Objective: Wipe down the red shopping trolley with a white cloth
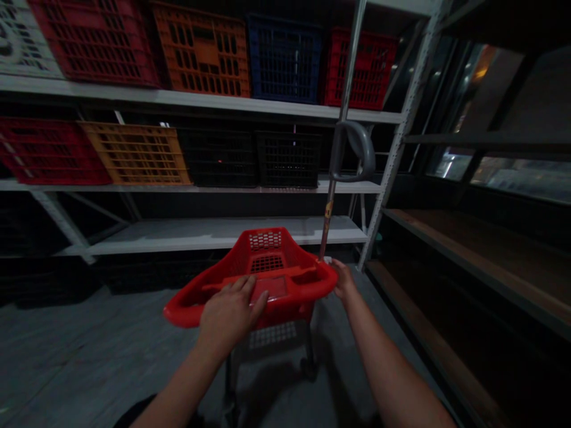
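Head cam shot here: a red plastic shopping trolley [272, 261] is being held right out front with both hands. The left hand [229, 312] is being pressed palm-down on the near rim, fingers curled over it, so that grip's pretty much closed. The right hand [343, 279] is being wrapped around the rim's right corner, its fingers mostly hidden. A pole with a grey loop handle [329, 223] is being carried just behind that corner. Up ahead, an orange crate [200, 50] and a blue crate [283, 59] are being stored along the top edge of white metal shelving [196, 101].
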`<state>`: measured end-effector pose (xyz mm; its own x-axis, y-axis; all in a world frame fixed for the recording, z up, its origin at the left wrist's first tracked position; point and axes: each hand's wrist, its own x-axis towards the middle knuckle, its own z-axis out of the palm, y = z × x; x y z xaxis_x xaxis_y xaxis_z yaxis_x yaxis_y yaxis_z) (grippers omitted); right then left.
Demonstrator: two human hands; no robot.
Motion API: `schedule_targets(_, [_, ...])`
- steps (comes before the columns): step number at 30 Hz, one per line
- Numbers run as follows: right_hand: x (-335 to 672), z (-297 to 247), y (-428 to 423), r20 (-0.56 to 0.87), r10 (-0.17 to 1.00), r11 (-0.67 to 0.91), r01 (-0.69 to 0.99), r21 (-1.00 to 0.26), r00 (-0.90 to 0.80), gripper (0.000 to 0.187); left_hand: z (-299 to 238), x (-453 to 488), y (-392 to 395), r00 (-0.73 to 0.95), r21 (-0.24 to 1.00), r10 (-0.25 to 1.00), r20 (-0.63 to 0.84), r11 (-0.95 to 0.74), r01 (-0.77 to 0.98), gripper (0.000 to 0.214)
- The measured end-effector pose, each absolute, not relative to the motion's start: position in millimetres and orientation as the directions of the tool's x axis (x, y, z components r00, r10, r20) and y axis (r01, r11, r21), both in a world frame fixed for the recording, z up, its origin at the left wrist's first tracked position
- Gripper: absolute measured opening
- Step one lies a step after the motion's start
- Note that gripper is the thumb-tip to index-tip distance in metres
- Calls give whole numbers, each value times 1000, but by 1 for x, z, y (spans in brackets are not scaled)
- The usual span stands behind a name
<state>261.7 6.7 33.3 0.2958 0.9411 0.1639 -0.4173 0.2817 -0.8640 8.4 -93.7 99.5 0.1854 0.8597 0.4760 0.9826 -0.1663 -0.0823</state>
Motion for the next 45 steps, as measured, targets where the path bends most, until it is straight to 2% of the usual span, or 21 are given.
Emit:
schedule_targets(3, [258, 35, 15, 131, 956, 235, -421, -876, 261, 20, 98, 1, -91, 184, -62, 857, 482, -176, 982, 53])
schedule_targets(13, [248, 27, -56, 175, 939, 279, -363, -889, 294, 23, 97, -36, -76, 281, -54, 846, 454, -289, 956, 52])
schedule_targets(16, [250, 24, -40, 220, 932, 303, -288, -908, 286, 26, 96, -43, -71, 333, -72, 831, 446, -337, 939, 51])
schedule_targets(20, [249, 24, -19, 300, 898, 348, -104, -932, 323, 26, 97, -54, -59, 406, -95, 792, 455, -410, 907, 48])
schedule_targets(25, [247, 27, -32, 324, 916, 322, 46, -945, 237, 25, 95, -76, -40, 510, -194, 665, 546, -491, 849, 41])
schedule_targets(28, [247, 31, -39, 421, 891, 407, 115, -906, 168, 22, 93, -87, -34, 515, -237, 588, 623, -486, 841, 37])
schedule_targets(32, [240, 38, -41, 526, 848, 502, 224, -836, 61, 17, 94, -80, -52, 392, -131, 535, 749, -459, 878, 31])
schedule_targets(35, [229, 41, -45, 541, 841, 511, 307, -802, 11, 18, 98, -47, -85, 289, -4, 558, 778, -455, 890, 28])
schedule_targets(37, [218, 41, -50, 543, 839, 515, 336, -789, -11, 19, 98, -16, -109, 309, 29, 600, 738, -485, 874, 29])
schedule_targets(40, [200, 39, -61, 568, 822, 547, 331, -769, -39, 21, 97, 23, -132, 374, 18, 689, 620, -489, 872, 32])
schedule_targets(45, [188, 32, -61, 626, 763, 642, 305, -703, -163, 28, 94, 25, -127, 293, -124, 826, 482, -267, 956, 47])
